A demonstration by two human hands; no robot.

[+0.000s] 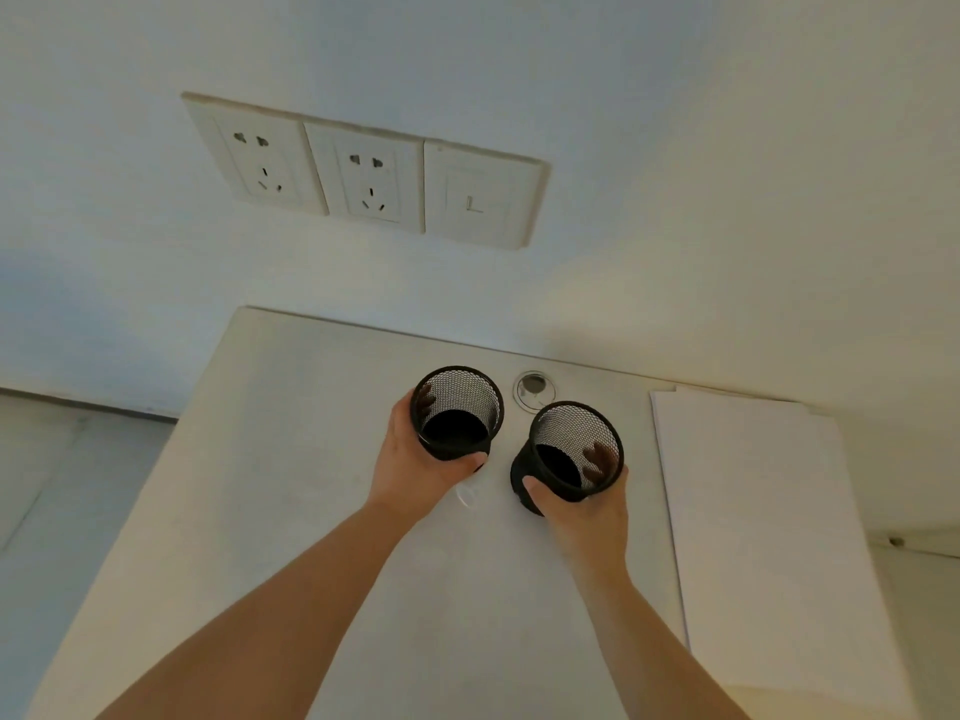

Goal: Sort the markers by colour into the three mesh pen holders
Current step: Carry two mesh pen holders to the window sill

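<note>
Two black mesh pen holders are in view, both with nothing inside. My left hand [415, 459] is wrapped around the left pen holder [457, 407], fingers showing through the mesh. My right hand [582, 506] grips the right pen holder [576, 449], which tilts toward me; a second black holder seems nested under it, though I cannot tell for sure. Both are held over the far middle of the white desk [291, 485]. No markers are visible.
A round cable grommet [533, 390] sits in the desk just behind the holders. A stack of white paper [769, 537] lies on the right side. Wall sockets [363, 168] are on the wall behind. The desk's left edge drops to the floor.
</note>
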